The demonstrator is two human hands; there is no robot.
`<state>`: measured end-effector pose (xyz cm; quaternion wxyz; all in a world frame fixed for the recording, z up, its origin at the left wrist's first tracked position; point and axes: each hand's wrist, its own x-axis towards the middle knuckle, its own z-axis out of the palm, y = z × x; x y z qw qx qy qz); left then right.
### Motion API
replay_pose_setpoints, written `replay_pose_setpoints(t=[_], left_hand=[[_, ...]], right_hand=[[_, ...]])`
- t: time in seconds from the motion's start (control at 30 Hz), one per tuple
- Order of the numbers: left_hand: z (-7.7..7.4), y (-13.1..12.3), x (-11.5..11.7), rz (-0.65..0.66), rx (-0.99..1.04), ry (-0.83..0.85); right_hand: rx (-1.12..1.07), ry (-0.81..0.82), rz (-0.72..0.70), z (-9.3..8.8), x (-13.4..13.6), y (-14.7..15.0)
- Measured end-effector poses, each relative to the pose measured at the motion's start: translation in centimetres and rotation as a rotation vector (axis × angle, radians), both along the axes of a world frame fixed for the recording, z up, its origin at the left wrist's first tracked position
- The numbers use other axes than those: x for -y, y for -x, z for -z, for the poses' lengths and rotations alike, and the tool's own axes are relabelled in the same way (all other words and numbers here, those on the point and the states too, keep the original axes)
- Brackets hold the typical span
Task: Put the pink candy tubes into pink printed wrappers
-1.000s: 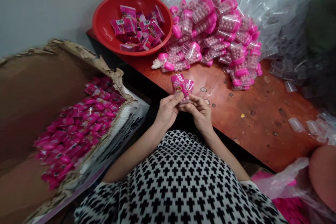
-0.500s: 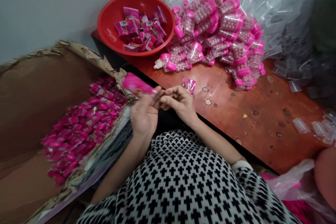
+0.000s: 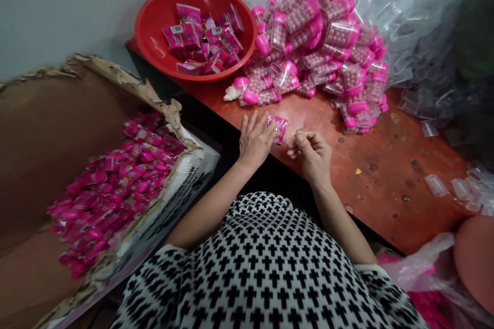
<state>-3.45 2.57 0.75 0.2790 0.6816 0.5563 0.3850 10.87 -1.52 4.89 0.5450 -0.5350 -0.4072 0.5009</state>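
Counter: its red-brown top (image 3: 386, 190) is running from 10 toward 4 o'clock, hours counting from the packet.
Cardboard box: ragged-rimmed (image 3: 57, 113), it is standing toward 8 o'clock, holding many shiny pink packs (image 3: 116, 190).
Heap of capped containers: clear with pink lids (image 3: 324, 41), they are showing pale pink balls, toward 1 o'clock.
Red bowl: it (image 3: 148, 25) is sitting between 10 and 11 o'clock, holding printed pink packs (image 3: 196, 41).
Left hand: its grip (image 3: 257, 141) is spreading apart, fingers reaching over the packet's 9 o'clock side.
Right hand: it (image 3: 316, 159) is curling near 4 o'clock; whether its grip is meeting, I cannot tell.
Packet: glossy, pink, printed (image 3: 281, 126), it is lying on the counter near the edge, its far side facing 12; fingers are hiding part, leaving the long axis unclear.
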Motion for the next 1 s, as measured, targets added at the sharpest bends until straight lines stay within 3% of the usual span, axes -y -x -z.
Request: replay_pose_setpoints(t=[0.1,0.2,0.33,0.43,0.5,0.57,0.63,0.7,0.83,1.0], left_hand=[[1.1,-0.2,-0.4,-0.036,-0.191,-0.099],[1.8,-0.3,-0.4,-0.072,-0.225,-0.198],[1.6,-0.4,-0.1,-0.061,-0.104,-0.264],[0.1,-0.3,0.7,-0.022,0.081,-0.236],[-1.3,-0.1,1.2,-0.04,0.321,-0.095],[-2.5,0.4,1.6,-0.058,0.638,0.179],[-3.2,0.9,1.8,-0.024,0.91,0.482],[-3.4,1.4,1.8,0.039,1.053,0.673],[-3.3,2.1,1.9,-0.02,1.107,0.716],[-3.0,2.9,2.3,-0.21,1.148,0.683]], right_hand=[[0.019,0.005,-0.032,0.2,-0.1,-0.1],[0.097,-0.026,-0.013,0.9,-0.9,-0.2],[0.2,-0.095,0.027,1.8,-2.4,0.0],[0.076,-0.066,-0.037,1.6,-3.4,0.3],[-0.013,-0.036,-0.065,1.0,-3.9,0.4],[-0.064,-0.011,-0.11,0.2,-4.3,0.5],[-0.076,0.03,-0.218,-0.4,-4.7,0.4],[-0.031,0.077,-0.34,-0.9,-5.0,0.3],[0.272,0.058,-0.499,-1.8,-6.5,0.6],[1.146,-0.341,-0.423,-2.8,-10.9,3.0]])
